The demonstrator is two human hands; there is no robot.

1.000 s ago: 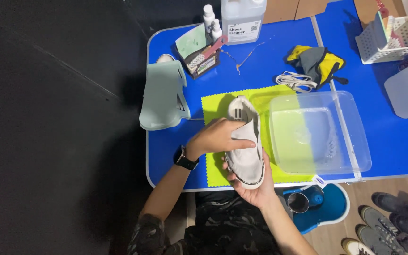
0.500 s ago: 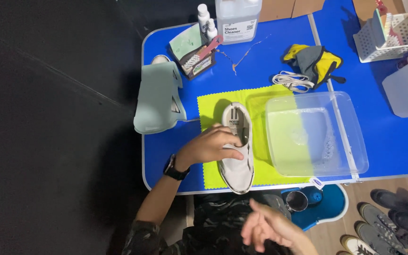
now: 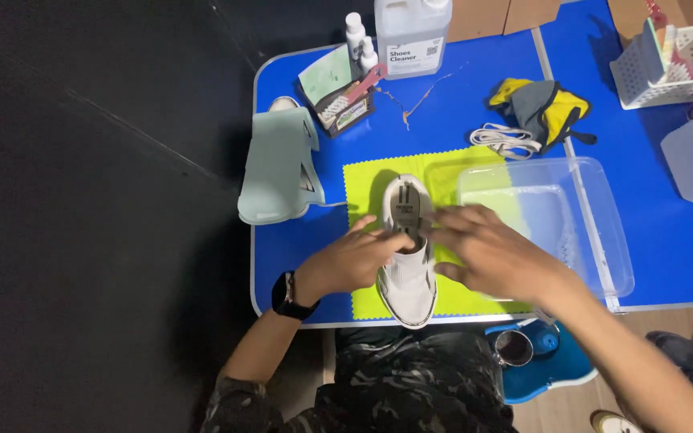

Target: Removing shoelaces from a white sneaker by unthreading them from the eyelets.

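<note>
**Head view: both hands on a white sneaker over a yellow-green cloth**

Head camera looks straight down at a blue folding table (image 3: 475,120). A white sneaker (image 3: 407,265) lies on a yellow-green cleaning cloth (image 3: 362,180) near the table's front edge, with its opening facing up and the insole showing.

The left hand (image 3: 352,263), with a dark watch (image 3: 285,295) at the wrist, is closed around the sneaker's left side, its fingers curled over the rim of the opening. The right hand (image 3: 492,255) comes in from the other side with its fingers spread and mostly straight; the fingertips reach the sneaker's right rim near the opening, but whether they pinch anything cannot be told.

Just beyond the right hand, partly under it, sits a clear plastic tub (image 3: 595,216), resting partly on the cloth. Ahead of that hand, farther up the table, lie a coil of white laces (image 3: 505,140) and a yellow and grey cloth bundle (image 3: 541,108). A white slotted basket (image 3: 667,64) stands well off to the right.

Off to the left of the left hand, a pale green folded piece (image 3: 278,164) lies at the table's edge. Ahead of both hands stand a large white jug of cleaner (image 3: 411,36), two small white bottles (image 3: 360,40) and a small box of brushes (image 3: 345,100).
</note>
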